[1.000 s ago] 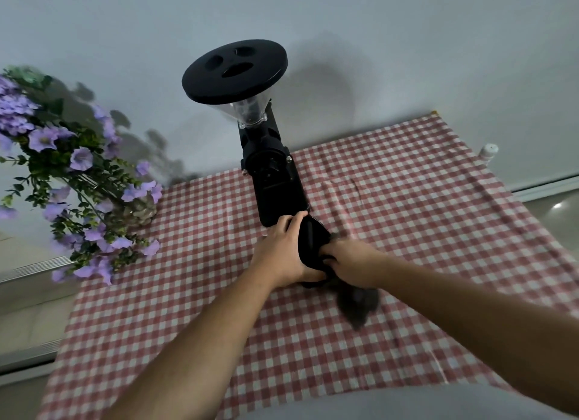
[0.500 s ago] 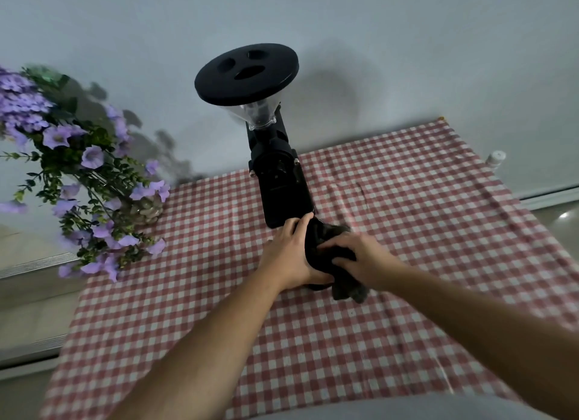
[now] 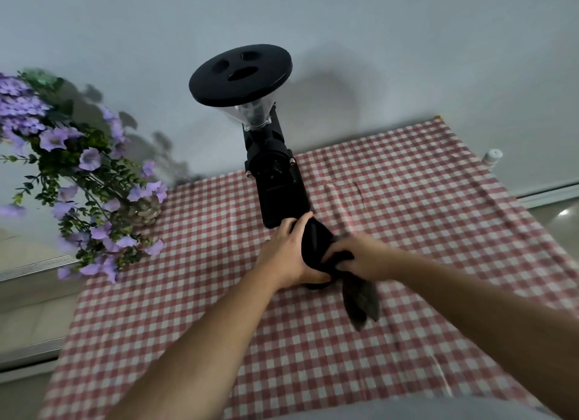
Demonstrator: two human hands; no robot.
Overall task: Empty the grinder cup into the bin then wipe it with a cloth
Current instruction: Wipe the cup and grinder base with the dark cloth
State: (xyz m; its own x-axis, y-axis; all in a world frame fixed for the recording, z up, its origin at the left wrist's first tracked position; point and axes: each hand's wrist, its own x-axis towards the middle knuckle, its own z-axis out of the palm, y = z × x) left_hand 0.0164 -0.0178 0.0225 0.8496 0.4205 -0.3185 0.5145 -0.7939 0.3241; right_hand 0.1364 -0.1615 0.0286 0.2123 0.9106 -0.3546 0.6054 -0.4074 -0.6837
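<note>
A black grinder cup point(image 3: 314, 245) is held over the checked tablecloth, just in front of the grinder's base. My left hand point(image 3: 286, 255) wraps around its left side. My right hand point(image 3: 357, 256) grips a dark grey cloth point(image 3: 360, 297) pressed against the cup's right side; the cloth's loose end hangs down and is blurred. The cup's inside is hidden. No bin is in view.
The black coffee grinder point(image 3: 272, 169) with a round lidded hopper stands at the back of the red-and-white checked table point(image 3: 423, 231). A vase of purple flowers point(image 3: 78, 175) sits at the back left. A small white bottle point(image 3: 492, 156) stands beyond the right edge, against the wall.
My right hand has shifted down along the cup with the cloth, whose tail now hangs lower. My left hand keeps its hold on the cup.
</note>
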